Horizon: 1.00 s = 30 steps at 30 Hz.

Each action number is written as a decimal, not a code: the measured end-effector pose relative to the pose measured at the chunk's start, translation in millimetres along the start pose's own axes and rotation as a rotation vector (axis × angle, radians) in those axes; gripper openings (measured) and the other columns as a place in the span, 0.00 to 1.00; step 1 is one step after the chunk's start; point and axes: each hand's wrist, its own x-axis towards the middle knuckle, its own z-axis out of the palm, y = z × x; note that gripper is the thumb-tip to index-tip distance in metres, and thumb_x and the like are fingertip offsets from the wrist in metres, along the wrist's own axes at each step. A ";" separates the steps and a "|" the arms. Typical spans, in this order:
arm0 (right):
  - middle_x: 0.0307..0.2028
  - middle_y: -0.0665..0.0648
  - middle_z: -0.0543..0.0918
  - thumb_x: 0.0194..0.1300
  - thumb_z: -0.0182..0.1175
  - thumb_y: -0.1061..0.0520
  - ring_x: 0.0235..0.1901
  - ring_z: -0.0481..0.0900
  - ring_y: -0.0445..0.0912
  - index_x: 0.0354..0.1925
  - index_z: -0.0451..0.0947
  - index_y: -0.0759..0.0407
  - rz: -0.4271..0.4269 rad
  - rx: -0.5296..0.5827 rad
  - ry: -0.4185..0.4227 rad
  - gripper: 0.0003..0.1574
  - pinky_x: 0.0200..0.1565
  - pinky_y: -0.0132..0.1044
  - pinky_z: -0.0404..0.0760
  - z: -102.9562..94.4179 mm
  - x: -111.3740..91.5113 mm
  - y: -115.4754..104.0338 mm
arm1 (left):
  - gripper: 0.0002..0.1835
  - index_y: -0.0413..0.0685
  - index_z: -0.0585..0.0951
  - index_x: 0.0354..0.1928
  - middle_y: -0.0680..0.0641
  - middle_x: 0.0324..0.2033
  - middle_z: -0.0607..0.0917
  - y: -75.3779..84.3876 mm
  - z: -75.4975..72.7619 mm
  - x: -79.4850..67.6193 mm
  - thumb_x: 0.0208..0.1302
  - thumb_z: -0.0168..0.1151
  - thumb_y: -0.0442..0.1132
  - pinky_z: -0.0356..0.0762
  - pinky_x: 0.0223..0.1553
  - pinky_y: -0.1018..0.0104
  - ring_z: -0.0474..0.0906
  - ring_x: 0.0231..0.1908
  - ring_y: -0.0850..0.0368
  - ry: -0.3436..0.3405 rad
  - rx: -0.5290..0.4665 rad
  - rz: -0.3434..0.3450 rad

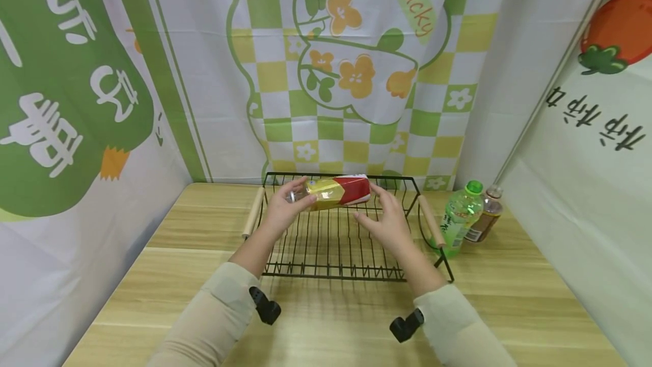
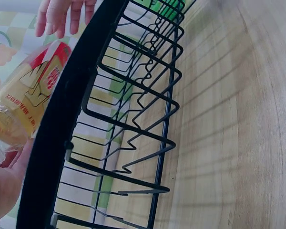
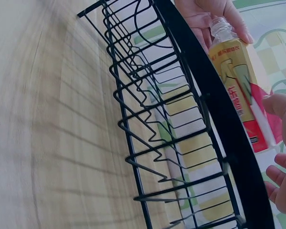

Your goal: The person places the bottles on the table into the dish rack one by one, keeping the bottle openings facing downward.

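Note:
A clear plastic bottle with a yellow and red label (image 1: 338, 191) lies sideways in the air above the back of the black wire rack (image 1: 430, 176). My left hand (image 1: 280, 211) grips it around the neck end, thumb on the near side. Close by its red base end is my right hand (image 1: 391, 226), fingers spread and loosely bent, not closed round it. From the left wrist, a gap shows between the right hand's fingers (image 2: 69, 16) and the base. No cap is seen on the bottle's neck (image 3: 221, 28) in the right wrist view.
Light wooden handles (image 1: 432, 221) stand at both ends of the rack. Right of it, on the wooden table (image 1: 326, 327), are a green bottle (image 1: 458, 217) and a brown-labelled bottle (image 1: 484, 224). Printed curtains (image 1: 356, 146) hang behind and at both sides.

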 end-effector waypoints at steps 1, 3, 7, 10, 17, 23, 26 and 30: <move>0.71 0.64 0.61 0.63 0.66 0.46 0.68 0.63 0.60 0.75 0.54 0.53 0.015 0.019 -0.002 0.50 0.63 0.64 0.68 0.9 -0.3 -0.1 | 0.34 0.54 0.69 0.70 0.40 0.67 0.70 0.3 0.0 0.2 0.62 0.69 0.42 0.75 0.61 0.52 0.70 0.65 0.42 0.009 -0.017 0.003; 0.71 0.63 0.61 0.64 0.65 0.45 0.68 0.62 0.60 0.75 0.53 0.52 0.057 0.067 -0.004 0.49 0.64 0.62 0.68 3.5 -0.6 -0.8 | 0.34 0.55 0.69 0.70 0.40 0.67 0.70 0.2 0.4 0.2 0.62 0.69 0.43 0.74 0.62 0.53 0.70 0.65 0.42 0.037 -0.043 -0.001; 0.72 0.64 0.61 0.65 0.65 0.47 0.71 0.60 0.61 0.75 0.53 0.56 0.106 0.179 -0.017 0.49 0.69 0.59 0.63 10.7 0.1 -2.4 | 0.34 0.55 0.69 0.70 0.41 0.67 0.70 0.3 2.9 -0.2 0.62 0.69 0.43 0.74 0.62 0.53 0.71 0.64 0.43 0.080 -0.074 0.006; 0.72 0.65 0.61 0.65 0.65 0.49 0.71 0.60 0.62 0.75 0.52 0.57 0.125 0.248 -0.028 0.50 0.70 0.57 0.61 16.0 0.6 -4.2 | 0.34 0.55 0.69 0.70 0.41 0.66 0.71 1.5 6.8 -1.3 0.62 0.68 0.41 0.75 0.61 0.55 0.72 0.64 0.43 0.094 -0.119 0.008; 0.72 0.67 0.61 0.65 0.65 0.49 0.70 0.63 0.62 0.78 0.45 0.50 0.155 0.318 -0.027 0.54 0.66 0.59 0.67 19.8 0.0 -9.7 | 0.33 0.55 0.69 0.68 0.41 0.60 0.72 0.0 13.5 -5.2 0.61 0.69 0.42 0.80 0.56 0.59 0.74 0.59 0.44 0.053 -0.145 -0.011; 0.72 0.67 0.61 0.65 0.65 0.47 0.68 0.65 0.63 0.79 0.39 0.45 0.146 0.353 -0.013 0.58 0.63 0.59 0.71 20.1 0.2 -13.0 | 0.32 0.52 0.70 0.68 0.38 0.59 0.73 -3.1 19.5 -8.4 0.61 0.68 0.41 0.82 0.51 0.60 0.76 0.53 0.47 -0.003 -0.154 -0.019; 0.71 0.66 0.62 0.64 0.65 0.46 0.68 0.66 0.63 0.79 0.37 0.42 0.144 0.388 -0.008 0.59 0.62 0.59 0.72 20.2 0.3 -15.2 | 0.32 0.53 0.70 0.68 0.38 0.58 0.73 -3.6 22.3 -10.9 0.62 0.68 0.41 0.82 0.53 0.56 0.77 0.50 0.50 -0.018 -0.133 -0.018; 0.71 0.68 0.60 0.65 0.65 0.48 0.68 0.65 0.64 0.79 0.33 0.43 0.145 0.461 -0.013 0.61 0.63 0.57 0.72 19.3 -1.6 -22.4 | 0.32 0.54 0.69 0.69 0.39 0.57 0.74 -3.6 26.4 -14.4 0.64 0.66 0.42 0.81 0.54 0.53 0.76 0.52 0.50 -0.048 -0.110 -0.011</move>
